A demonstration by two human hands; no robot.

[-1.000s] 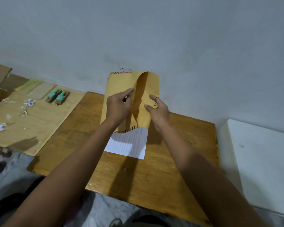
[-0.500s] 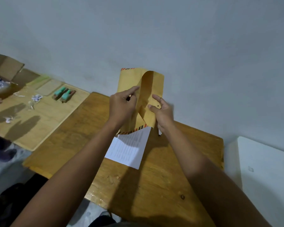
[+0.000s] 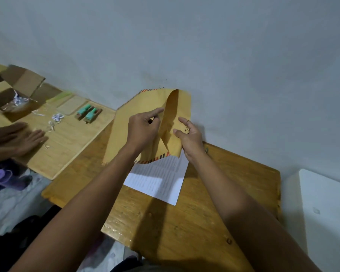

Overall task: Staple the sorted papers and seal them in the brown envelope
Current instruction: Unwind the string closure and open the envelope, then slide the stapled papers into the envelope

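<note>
Wooden desk [image 3: 185, 228], both hands [image 3: 143, 126] [image 3: 188, 137] pinching brown envelope [image 3: 124, 130]; papers [image 3: 157, 179] half inside

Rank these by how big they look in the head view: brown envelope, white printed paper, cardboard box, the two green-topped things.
1. Brown envelope, largest, though it is held nearer the camera.
2. White printed paper, only its exposed part.
3. Cardboard box, cut by the frame edge, so 2 and 3 are unsure.
4. Green-topped things, smallest.

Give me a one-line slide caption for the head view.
Both hands, left hand and right hand, hold the brown envelope open above the printed papers on the wooden table.
</note>
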